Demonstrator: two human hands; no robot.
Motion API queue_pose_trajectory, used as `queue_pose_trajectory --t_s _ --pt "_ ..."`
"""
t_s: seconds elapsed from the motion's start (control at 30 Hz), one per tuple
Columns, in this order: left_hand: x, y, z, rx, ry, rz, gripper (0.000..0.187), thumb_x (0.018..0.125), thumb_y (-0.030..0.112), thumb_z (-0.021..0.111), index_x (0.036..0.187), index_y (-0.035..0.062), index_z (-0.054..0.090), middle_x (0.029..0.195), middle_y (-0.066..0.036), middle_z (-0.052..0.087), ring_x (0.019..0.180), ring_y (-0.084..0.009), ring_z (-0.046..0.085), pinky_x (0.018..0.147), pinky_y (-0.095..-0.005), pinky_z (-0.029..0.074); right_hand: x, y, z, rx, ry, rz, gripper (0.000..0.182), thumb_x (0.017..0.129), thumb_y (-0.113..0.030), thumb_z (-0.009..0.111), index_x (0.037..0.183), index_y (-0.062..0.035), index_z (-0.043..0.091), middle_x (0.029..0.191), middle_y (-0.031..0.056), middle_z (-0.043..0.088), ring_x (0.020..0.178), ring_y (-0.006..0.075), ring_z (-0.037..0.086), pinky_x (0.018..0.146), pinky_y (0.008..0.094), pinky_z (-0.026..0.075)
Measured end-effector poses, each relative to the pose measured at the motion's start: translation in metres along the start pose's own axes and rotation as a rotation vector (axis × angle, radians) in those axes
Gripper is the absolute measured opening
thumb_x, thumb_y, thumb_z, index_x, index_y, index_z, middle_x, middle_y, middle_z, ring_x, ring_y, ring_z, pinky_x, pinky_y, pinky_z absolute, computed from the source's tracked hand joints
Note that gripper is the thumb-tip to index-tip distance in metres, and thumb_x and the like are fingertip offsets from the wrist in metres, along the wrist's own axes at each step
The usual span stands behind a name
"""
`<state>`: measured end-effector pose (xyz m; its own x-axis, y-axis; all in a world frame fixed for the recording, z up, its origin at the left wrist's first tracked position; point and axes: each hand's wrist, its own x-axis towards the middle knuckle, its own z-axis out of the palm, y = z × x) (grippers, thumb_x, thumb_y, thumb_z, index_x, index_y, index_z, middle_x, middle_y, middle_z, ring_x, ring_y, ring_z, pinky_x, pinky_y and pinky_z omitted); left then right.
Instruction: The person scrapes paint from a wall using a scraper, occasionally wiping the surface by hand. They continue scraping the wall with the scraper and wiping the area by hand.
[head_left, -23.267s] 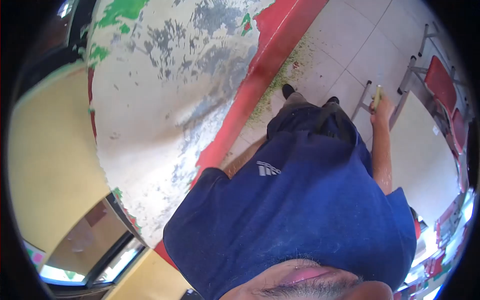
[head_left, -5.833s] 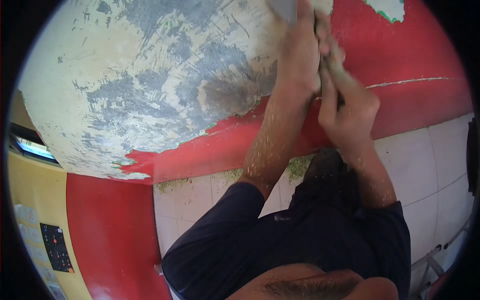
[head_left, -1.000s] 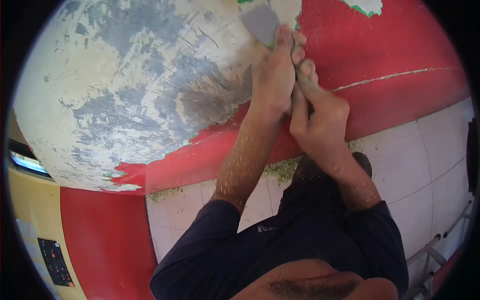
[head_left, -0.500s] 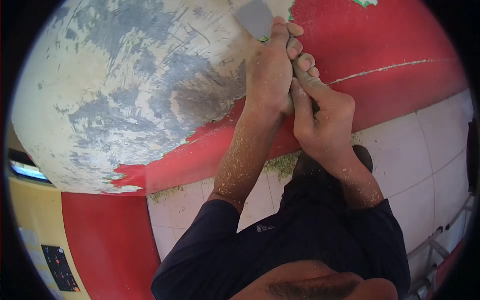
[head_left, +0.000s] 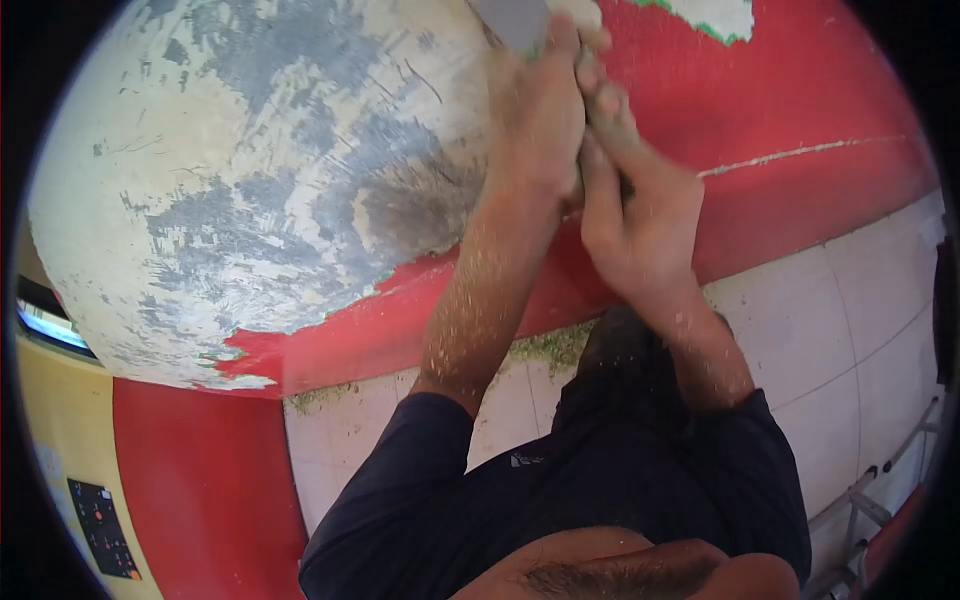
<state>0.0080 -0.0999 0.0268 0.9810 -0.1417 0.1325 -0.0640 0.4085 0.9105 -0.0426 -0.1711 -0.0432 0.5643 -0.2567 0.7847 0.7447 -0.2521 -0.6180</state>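
Observation:
A paint scraper with a flat grey blade lies against the wall at the top of the view. My left hand is closed around it just below the blade, thumb pointing up along it. Lower down and to the right, my right hand also grips the tool; the handle is mostly hidden by the fingers. Both hands are slightly blurred. Behind them, red paint meets a stripped patch of cream and grey, with thin green edges. Pale flecks cling to both forearms.
Paint chips lie on the tiled floor along the wall's foot. A metal ladder-like frame is at the lower right. A dark panel hangs on the yellow wall at left. A smaller bare patch shows at upper right.
Both hands and the scraper have moved up along the wall, the blade now partly cut off by the top edge. The view has shifted slightly, showing more of the upper-right bare patch.

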Motion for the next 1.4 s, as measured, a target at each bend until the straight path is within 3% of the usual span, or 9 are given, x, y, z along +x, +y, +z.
queue_pose_trajectory --t_s 0.27,0.4,0.63,0.77,1.1,1.17,1.23,1.33,1.4 --pt "-0.018 -0.007 -0.004 0.025 0.048 0.017 0.027 0.101 0.032 0.045 0.099 0.0059 0.050 0.063 0.005 0.036 0.052 -0.0077 0.040 0.048 -0.0260 0.041 -0.002 0.005 0.011 0.095 0.008 0.056 0.005 0.081 -0.004 0.059 0.079 0.0005 0.062 0.062 0.0214 0.055 0.058 0.0378 0.059 0.051 0.0404 0.046" --pt "-0.024 -0.004 -0.006 0.039 0.092 0.024 0.026 0.101 0.031 0.045 0.101 0.0054 0.050 0.064 0.005 0.037 0.053 -0.0075 0.040 0.047 -0.0251 0.040 -0.011 0.002 0.007 0.014 -0.102 0.015 0.022 0.087 0.003 0.055 0.107 0.0057 0.063 0.072 0.0251 0.058 0.059 0.0218 0.064 0.055 0.0287 0.048" --pt "-0.014 -0.005 -0.011 0.093 0.069 0.066 0.027 0.100 0.032 0.046 0.101 0.0044 0.049 0.061 0.004 0.037 0.052 -0.0083 0.042 0.047 -0.0265 0.041 -0.008 0.009 0.015 0.045 0.011 -0.069 0.008 0.078 -0.003 0.059 0.083 0.0013 0.063 0.065 0.0195 0.058 0.057 0.0360 0.059 0.051 0.0422 0.047" --pt "0.010 0.020 -0.010 0.089 -0.052 0.212 0.029 0.100 0.031 0.044 0.090 0.0039 0.050 0.062 0.000 0.040 0.051 -0.0133 0.045 0.046 -0.0315 0.043 0.013 0.008 0.023 -0.014 0.029 -0.158 0.011 0.078 -0.002 0.059 0.087 0.0012 0.065 0.064 0.0200 0.057 0.056 0.0356 0.060 0.051 0.0407 0.047" --pt "-0.009 0.008 -0.014 0.069 0.047 0.093 0.030 0.100 0.031 0.044 0.089 0.0043 0.049 0.064 0.000 0.042 0.052 -0.0131 0.045 0.047 -0.0303 0.043 0.000 -0.002 0.019 0.033 -0.025 -0.016 0.018 0.080 -0.002 0.059 0.096 0.0019 0.066 0.061 0.0200 0.054 0.054 0.0341 0.059 0.049 0.0386 0.046" --pt "-0.012 -0.001 -0.017 0.045 0.055 0.059 0.031 0.100 0.032 0.044 0.088 0.0045 0.049 0.063 0.000 0.042 0.051 -0.0134 0.045 0.046 -0.0305 0.043 -0.005 -0.003 0.012 -0.004 -0.094 0.026 0.026 0.085 0.003 0.053 0.110 0.0067 0.060 0.093 0.0266 0.059 0.086 0.0246 0.062 0.068 0.0307 0.048" --pt "-0.013 -0.003 -0.016 0.056 0.059 0.044 0.032 0.101 0.033 0.043 0.087 0.0050 0.049 0.063 0.000 0.042 0.050 -0.0136 0.044 0.046 -0.0308 0.043 -0.008 -0.001 0.011 -0.036 -0.090 -0.001 0.026 0.085 0.004 0.053 0.110 0.0074 0.060 0.093 0.0270 0.060 0.086 0.0243 0.063 0.069 0.0303 0.049" --pt "-0.005 0.014 -0.010 0.133 0.031 0.069 0.032 0.101 0.034 0.042 0.087 0.0058 0.048 0.061 0.000 0.040 0.048 -0.0139 0.043 0.045 -0.0317 0.044 0.009 0.000 0.021 -0.053 -0.001 -0.124 0.021 0.080 0.001 0.059 0.099 0.0043 0.066 0.062 0.0212 0.055 0.054 0.0329 0.060 0.049 0.0370 0.047" --pt "-0.006 0.008 -0.015 0.152 0.024 0.056 0.032 0.101 0.035 0.041 0.088 0.0062 0.046 0.061 0.000 0.039 0.047 -0.0143 0.043 0.045 -0.0327 0.044 0.001 0.000 0.017 -0.055 0.000 -0.128 0.023 0.080 0.001 0.059 0.102 0.0046 0.065 0.063 0.0212 0.056 0.053 0.0323 0.060 0.050 0.0366 0.047"
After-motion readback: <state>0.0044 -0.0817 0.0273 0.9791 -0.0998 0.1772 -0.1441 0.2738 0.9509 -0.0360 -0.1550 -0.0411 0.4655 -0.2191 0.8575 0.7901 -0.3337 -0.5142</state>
